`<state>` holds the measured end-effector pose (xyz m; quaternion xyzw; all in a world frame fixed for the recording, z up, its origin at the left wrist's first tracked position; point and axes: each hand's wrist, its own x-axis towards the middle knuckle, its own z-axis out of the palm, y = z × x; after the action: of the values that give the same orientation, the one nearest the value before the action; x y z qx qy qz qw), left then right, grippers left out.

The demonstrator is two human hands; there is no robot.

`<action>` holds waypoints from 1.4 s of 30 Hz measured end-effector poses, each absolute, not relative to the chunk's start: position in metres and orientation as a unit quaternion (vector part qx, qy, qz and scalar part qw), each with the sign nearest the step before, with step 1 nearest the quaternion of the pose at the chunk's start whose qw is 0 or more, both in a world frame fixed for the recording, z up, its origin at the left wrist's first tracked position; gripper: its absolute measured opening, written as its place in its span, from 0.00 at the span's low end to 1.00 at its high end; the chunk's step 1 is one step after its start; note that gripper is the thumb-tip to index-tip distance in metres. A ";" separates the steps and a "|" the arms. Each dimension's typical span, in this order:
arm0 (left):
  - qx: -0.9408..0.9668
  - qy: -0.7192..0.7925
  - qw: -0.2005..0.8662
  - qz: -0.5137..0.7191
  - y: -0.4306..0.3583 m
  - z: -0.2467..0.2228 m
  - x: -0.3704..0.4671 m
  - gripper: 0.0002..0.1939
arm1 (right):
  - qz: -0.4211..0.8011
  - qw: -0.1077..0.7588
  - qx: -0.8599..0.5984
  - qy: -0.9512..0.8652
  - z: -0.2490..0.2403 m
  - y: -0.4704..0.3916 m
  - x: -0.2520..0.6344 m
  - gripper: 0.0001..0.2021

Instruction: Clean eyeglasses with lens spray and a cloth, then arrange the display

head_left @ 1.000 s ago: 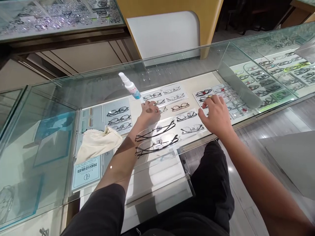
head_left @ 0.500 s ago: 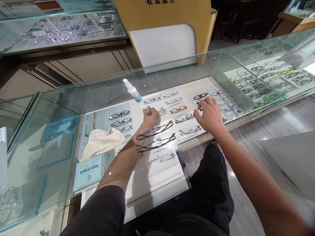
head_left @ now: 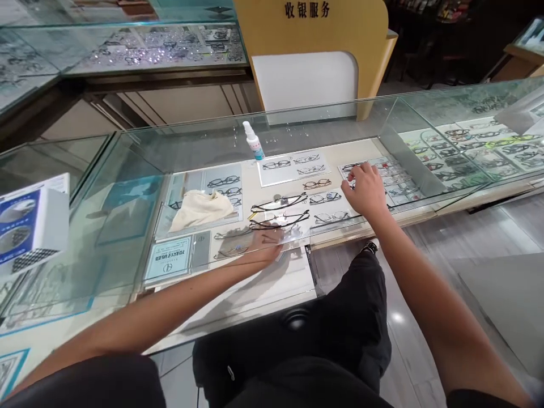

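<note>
My left hand is inside the showcase, below the glass top, near its open front side. Reflections and two dark-framed pairs of eyeglasses lying on the glass above blur its fingers, so what they hold cannot be made out. Beside it, under the glass, lie thin-framed eyeglasses. My right hand is at the glass top, over the right-hand display tray, fingers loosely bent, thumb apart, nothing visible in them. Brown eyeglasses and clear-framed eyeglasses lie to its left inside the case.
A white spray bottle stands on the glass behind my hands. A cream cloth lies on the left. A blue-and-white box is at the far left. A light blue sign card sits in the case. A yellow counter stands beyond.
My left hand has drawn back inside the case, from beside the middle eyeglasses to near the front edge. My right hand stays at nearly the same spot. The view has shifted.
</note>
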<state>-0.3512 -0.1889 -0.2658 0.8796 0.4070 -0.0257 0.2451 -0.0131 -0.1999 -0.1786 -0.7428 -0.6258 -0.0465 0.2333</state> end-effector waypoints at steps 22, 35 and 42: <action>0.890 0.336 0.300 -0.075 -0.201 -0.006 -0.374 0.18 | -0.070 0.245 -0.734 -0.629 -0.183 -0.200 -0.010 0.07; 0.927 0.370 0.062 -0.005 -0.081 -0.095 -0.315 0.11 | -0.057 0.259 -0.728 -0.633 -0.185 -0.199 -0.008 0.09; 0.926 0.370 0.073 0.000 -0.080 -0.107 -0.320 0.10 | -0.057 0.250 -0.731 -0.632 -0.187 -0.198 -0.007 0.09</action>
<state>-0.3200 -0.0798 -0.1065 0.9263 0.3696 0.0003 0.0735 -0.0071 -0.1983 -0.1866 -0.7310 -0.6325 -0.0571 0.2496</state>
